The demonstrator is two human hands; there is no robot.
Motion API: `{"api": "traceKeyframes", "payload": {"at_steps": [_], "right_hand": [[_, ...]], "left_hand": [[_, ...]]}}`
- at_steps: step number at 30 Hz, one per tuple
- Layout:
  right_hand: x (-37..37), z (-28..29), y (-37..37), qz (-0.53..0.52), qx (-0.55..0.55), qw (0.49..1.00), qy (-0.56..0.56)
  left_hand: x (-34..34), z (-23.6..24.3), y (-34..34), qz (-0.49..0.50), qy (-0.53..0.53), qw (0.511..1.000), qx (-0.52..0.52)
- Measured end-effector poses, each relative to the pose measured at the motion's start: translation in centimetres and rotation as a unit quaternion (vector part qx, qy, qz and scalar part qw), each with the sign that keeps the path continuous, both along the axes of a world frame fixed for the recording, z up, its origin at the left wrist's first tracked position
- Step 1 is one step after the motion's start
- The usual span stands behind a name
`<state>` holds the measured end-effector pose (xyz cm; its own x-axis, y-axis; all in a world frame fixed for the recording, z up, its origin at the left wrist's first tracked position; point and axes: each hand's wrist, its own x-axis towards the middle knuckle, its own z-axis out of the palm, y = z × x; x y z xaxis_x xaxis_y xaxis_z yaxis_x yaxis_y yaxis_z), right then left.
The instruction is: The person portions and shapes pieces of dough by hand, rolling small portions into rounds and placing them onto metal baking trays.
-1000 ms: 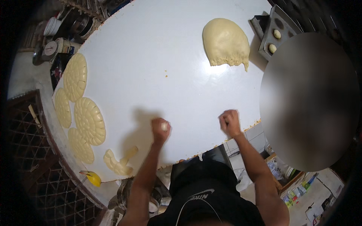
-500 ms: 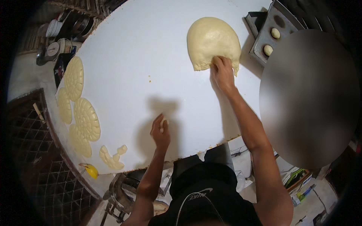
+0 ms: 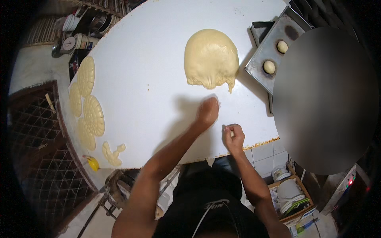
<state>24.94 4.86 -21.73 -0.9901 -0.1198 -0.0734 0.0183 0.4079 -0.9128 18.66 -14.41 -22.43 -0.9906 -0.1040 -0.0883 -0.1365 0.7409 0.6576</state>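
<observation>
A large, smooth mound of pale yellow dough [image 3: 211, 57] lies on the white table [image 3: 135, 115], its near edge ragged and torn. Just below that edge my left hand [image 3: 208, 112] is raised over the table, curled closed and slightly blurred; whatever it may hold is hidden. Nearer to me, by the table's front edge, my right hand [image 3: 234, 137] is closed around a small pale piece of dough [image 3: 231, 134] that shows between the fingers. Both hands are apart from the mound.
Scored flat dough rounds [image 3: 94, 115] overlap along the left edge, with dough scraps [image 3: 112, 154] and a yellow object [image 3: 92, 162] nearby. At the right, a metal tray [image 3: 260, 59] carries dough balls [image 3: 269, 67]. A blurred-out area covers the right side. Below stands a crate [image 3: 297, 216] with containers.
My right hand has left the mound's torn edge and come back toward me. My left hand has swung forward and right, toward the mound. The view has shifted somewhat.
</observation>
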Motion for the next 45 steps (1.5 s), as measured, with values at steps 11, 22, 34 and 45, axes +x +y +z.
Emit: {"api": "traceKeyframes", "payload": {"at_steps": [11, 22, 34, 45], "right_hand": [[4.3, -2.9, 3.3, 0.209, 0.119, 0.944, 0.228], [3.8, -4.7, 5.7, 0.198, 0.131, 0.955, 0.180], [-0.3, -2.2, -2.0, -0.037, 0.291, 0.937, 0.189], [6.0, -1.7, -3.2, 0.026, 0.170, 0.967, 0.186]], "left_hand": [[17.0, -3.4, -4.6, -0.022, 0.137, 0.990, -0.030], [17.4, -4.7, -13.0, 0.000, 0.152, 0.988, 0.002], [13.0, -2.5, -11.3, 0.094, 0.198, 0.972, -0.079], [1.3, 2.0, -6.7, 0.063, 0.230, 0.971, -0.025]]}}
